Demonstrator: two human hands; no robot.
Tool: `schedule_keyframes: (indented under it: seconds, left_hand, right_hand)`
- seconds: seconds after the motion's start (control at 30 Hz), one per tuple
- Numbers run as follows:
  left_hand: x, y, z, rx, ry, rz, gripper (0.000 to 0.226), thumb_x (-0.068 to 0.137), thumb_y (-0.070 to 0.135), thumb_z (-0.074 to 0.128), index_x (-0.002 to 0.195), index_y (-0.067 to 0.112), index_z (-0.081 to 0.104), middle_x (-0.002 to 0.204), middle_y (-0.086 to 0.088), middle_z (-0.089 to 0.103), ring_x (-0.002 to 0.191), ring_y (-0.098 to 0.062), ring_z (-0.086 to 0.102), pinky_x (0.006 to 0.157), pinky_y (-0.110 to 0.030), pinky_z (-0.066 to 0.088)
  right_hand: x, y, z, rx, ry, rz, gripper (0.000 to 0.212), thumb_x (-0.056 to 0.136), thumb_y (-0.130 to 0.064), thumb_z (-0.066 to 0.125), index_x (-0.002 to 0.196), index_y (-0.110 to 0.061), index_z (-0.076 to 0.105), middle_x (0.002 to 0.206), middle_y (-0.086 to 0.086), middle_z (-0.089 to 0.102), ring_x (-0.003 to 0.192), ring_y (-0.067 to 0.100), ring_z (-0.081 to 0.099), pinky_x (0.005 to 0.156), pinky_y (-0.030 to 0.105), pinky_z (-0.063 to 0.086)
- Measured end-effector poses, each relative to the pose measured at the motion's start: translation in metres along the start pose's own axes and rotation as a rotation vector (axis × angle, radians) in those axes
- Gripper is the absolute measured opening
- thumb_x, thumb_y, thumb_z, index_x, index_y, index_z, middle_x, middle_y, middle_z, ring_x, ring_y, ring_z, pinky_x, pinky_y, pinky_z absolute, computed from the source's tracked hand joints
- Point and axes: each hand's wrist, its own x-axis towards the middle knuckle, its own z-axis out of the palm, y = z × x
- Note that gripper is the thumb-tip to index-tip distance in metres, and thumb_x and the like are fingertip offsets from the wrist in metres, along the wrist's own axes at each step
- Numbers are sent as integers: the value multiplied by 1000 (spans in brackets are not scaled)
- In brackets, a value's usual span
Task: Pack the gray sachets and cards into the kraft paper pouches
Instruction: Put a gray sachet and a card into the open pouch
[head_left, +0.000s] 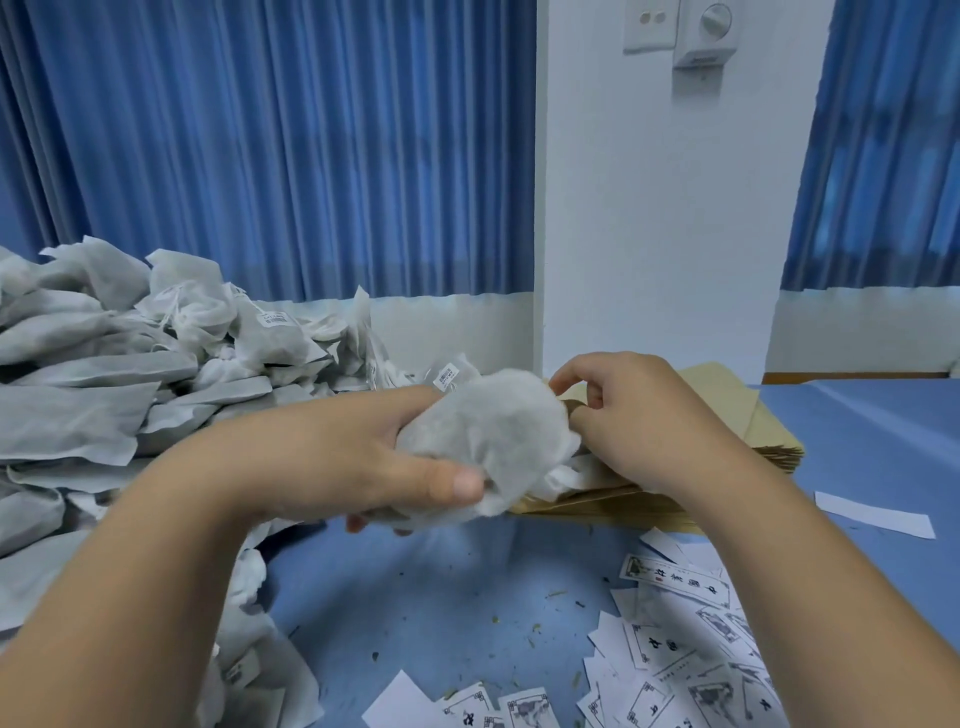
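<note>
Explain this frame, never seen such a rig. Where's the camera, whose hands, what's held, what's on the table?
There is no robot here. A person works bare-handed, and the single picture comes from a camera worn on their head, looking forward and down. The left hand grips a gray sachet. The right hand pinches the edge of the top pouch on a stack of kraft pouches. On the blue table lie a pile of sachets at left and loose printed cards at lower right.

Chinese characters, including 中, on cards (675, 578); sachet labels (275, 318) illegible.
</note>
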Motion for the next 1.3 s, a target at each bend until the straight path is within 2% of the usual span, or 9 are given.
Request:
schedule_keyframes:
  seconds: [0.17, 0.27, 0.37, 0.5, 0.6, 0.77, 1.03, 1.17, 1.3]
  left_hand:
    - [15, 3, 15, 52, 251, -42, 35, 79, 65, 51, 92, 34, 57, 76, 4, 62, 62, -9, 53, 60, -31, 46]
    - [22, 0, 21, 148, 361, -80, 26, 82, 54, 54, 100, 35, 51, 94, 12, 60, 77, 1, 56, 67, -19, 43]
    - [25, 2, 27, 151, 415, -80, 25, 79, 40, 64, 98, 36, 48, 95, 10, 60, 75, -3, 58, 61, -21, 43]
    - [30, 4, 33, 347, 468, -82, 24, 74, 27, 65, 92, 33, 50, 92, 12, 54, 76, -6, 56, 63, -26, 47]
    - [32, 3, 37, 601, 548, -123, 26, 74, 35, 61, 98, 36, 50, 95, 12, 49, 89, -10, 53, 72, -32, 47]
    - [39, 7, 52, 830, 677, -221, 23, 77, 43, 56, 98, 36, 48, 93, 9, 41, 84, -16, 50, 50, -24, 23]
    - [43, 12, 67, 901, 643, -313, 18, 82, 45, 52, 82, 30, 41, 99, 7, 42, 89, -20, 53, 58, -27, 27]
    - [45, 16, 75, 788, 565, -265, 32, 82, 56, 38, 95, 31, 52, 98, 4, 40, 92, -22, 56, 68, -30, 38]
    - [44, 12, 72, 516, 468, -216, 44, 79, 55, 53, 115, 31, 43, 112, 4, 43, 100, -20, 55, 75, -31, 42]
  right_hand:
    - [-2, -3, -2, 2, 12, -21, 25, 79, -13, 53, 70, -37, 55, 70, -4, 62, 69, 17, 57, 62, 34, 49]
    - [-1, -3, -1, 32, 20, -12, 30, 76, -10, 56, 62, -36, 54, 64, -3, 57, 62, 16, 51, 55, 30, 43]
    - [0, -4, -1, 50, 33, -24, 37, 78, -13, 60, 53, -39, 54, 60, -5, 51, 57, 12, 46, 49, 24, 33]
    - [0, -4, -1, 46, 69, -40, 27, 81, -14, 59, 78, -37, 74, 73, -10, 54, 69, 5, 53, 53, 19, 35]
    - [-1, -6, -2, 69, 78, -55, 36, 77, -11, 56, 75, -44, 72, 71, -11, 60, 73, 5, 56, 59, 26, 50]
    - [-5, -13, 2, 104, 60, -44, 50, 77, -12, 53, 76, -61, 59, 78, -14, 66, 75, 9, 62, 67, 33, 57]
    - [-3, -14, 7, 126, 111, -36, 34, 75, -9, 52, 68, -39, 66, 85, -11, 68, 82, 14, 62, 77, 35, 54]
    - [-3, -15, 11, 112, 140, -56, 34, 75, -8, 52, 80, -32, 75, 94, -8, 68, 90, 18, 61, 80, 37, 52]
    - [-3, -15, 11, 100, 157, -60, 33, 76, -7, 52, 85, -28, 76, 94, -5, 68, 89, 19, 61, 78, 38, 53]
